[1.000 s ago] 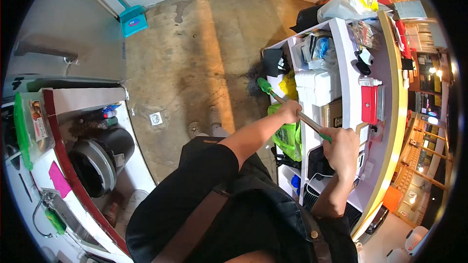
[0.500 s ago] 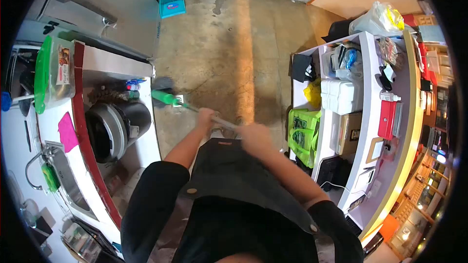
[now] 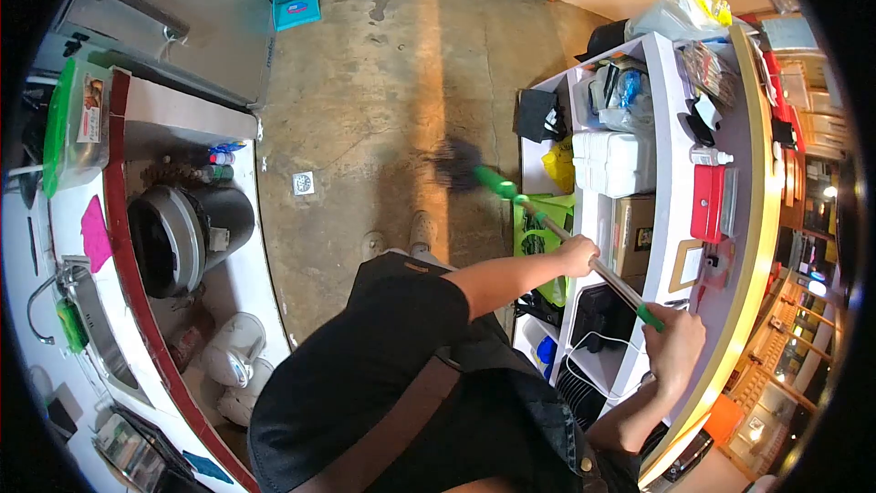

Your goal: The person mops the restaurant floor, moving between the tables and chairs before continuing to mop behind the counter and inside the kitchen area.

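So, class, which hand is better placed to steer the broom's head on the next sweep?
Left, probably. The left hand grips the broom midway down its shaft, closer to the bristles on the floor. The right hand holds the top end, farthest from the head.

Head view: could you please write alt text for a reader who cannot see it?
Seen from above, a person grips a green-handled broom with left hand and right hand, its bristles on the concrete floor beside a cluttered white counter.

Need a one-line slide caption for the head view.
Left hand and right hand grip a green-and-metal-handled broom, its dark bristles on the concrete floor beside white shelves.
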Demonstrator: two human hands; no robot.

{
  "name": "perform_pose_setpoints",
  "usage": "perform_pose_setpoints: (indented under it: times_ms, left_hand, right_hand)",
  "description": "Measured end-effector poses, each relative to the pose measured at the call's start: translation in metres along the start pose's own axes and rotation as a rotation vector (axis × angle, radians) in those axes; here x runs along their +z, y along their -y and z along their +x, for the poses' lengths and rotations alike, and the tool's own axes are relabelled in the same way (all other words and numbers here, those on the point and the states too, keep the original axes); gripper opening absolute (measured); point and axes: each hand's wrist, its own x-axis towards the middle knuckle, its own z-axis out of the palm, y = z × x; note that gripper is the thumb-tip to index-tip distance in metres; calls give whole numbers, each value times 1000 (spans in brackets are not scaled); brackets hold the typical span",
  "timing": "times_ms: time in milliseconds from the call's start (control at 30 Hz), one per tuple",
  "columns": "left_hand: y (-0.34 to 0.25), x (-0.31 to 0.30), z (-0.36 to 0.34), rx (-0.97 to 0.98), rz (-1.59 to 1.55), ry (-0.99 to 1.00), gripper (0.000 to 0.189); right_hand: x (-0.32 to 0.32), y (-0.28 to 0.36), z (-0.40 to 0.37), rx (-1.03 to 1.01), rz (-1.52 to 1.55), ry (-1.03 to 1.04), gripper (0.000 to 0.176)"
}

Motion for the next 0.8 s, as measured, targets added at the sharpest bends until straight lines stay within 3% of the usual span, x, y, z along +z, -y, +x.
perform_pose_setpoints:
  times_ms: [67, 133, 267, 367, 400, 533, 600, 800]
  left_hand:
    - [6, -1, 0, -30, 22, -32, 13]
    - [0, -18, -18, -95, 58, -28, 13]
    - [-12, -54, -86, -175, 147, -61, 13]
    - [2, -72, -156, -236, 187, -172, 13]
    - [15, -77, -183, -225, 198, -245, 13]
    - [47, -121, -286, -275, 303, -371, 11]
    - [58, -124, -309, -319, 323, -527, 15]
    - [51, -123, -316, -421, 523, -352, 19]
  right_hand:
    - [15, 10, 1, -31, -66, -80, 30]
    - [10, 18, -5, -38, 71, -70, 29]
    - [1, 46, -29, -43, 288, 65, 30]
    - [2, 61, -43, -191, 434, 220, 32]
    - [10, 69, -41, -371, 416, 198, 25]
    - [41, 136, -50, -632, 292, 192, 24]
    - [34, 163, -63, -736, 254, 125, 23]
    - [72, 138, -54, -832, 357, 138, 20]
